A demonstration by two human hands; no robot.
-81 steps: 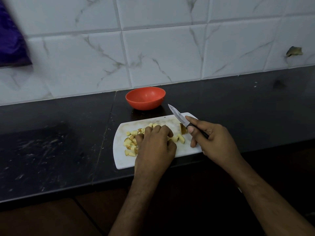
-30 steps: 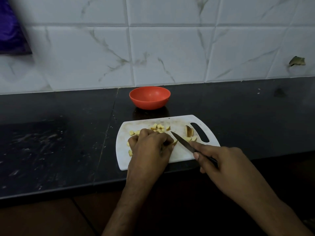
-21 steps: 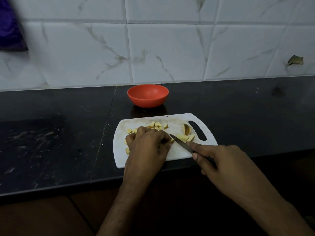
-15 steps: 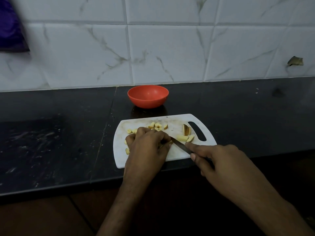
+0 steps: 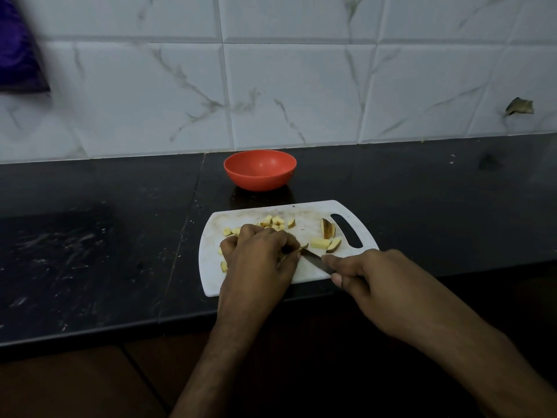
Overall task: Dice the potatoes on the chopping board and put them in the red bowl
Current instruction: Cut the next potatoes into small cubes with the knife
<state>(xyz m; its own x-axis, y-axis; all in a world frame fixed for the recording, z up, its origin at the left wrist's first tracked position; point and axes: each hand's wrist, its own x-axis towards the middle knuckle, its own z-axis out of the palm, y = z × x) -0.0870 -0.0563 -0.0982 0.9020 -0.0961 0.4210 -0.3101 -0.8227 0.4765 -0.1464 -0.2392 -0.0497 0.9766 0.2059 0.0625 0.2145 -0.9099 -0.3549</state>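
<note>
A white chopping board (image 5: 304,211) lies on the black counter, with its handle slot to the right. Several diced potato pieces (image 5: 275,221) are scattered on it, and larger wedges (image 5: 327,229) lie near the slot. My left hand (image 5: 259,260) is curled over a potato piece at the board's middle; the piece is mostly hidden under my fingers. My right hand (image 5: 370,279) grips a small knife (image 5: 315,258) whose blade points left and meets the left fingertips. The red bowl (image 5: 259,170) stands just behind the board and looks empty.
The black counter (image 5: 90,251) runs left and right; its front edge is just below the board. A white marbled tile wall (image 5: 301,86) rises behind the bowl. A purple object (image 5: 18,49) hangs at the upper left.
The knife went from raised above the board down to the piece under my left fingers. Since a second ago both hands have barely moved.
</note>
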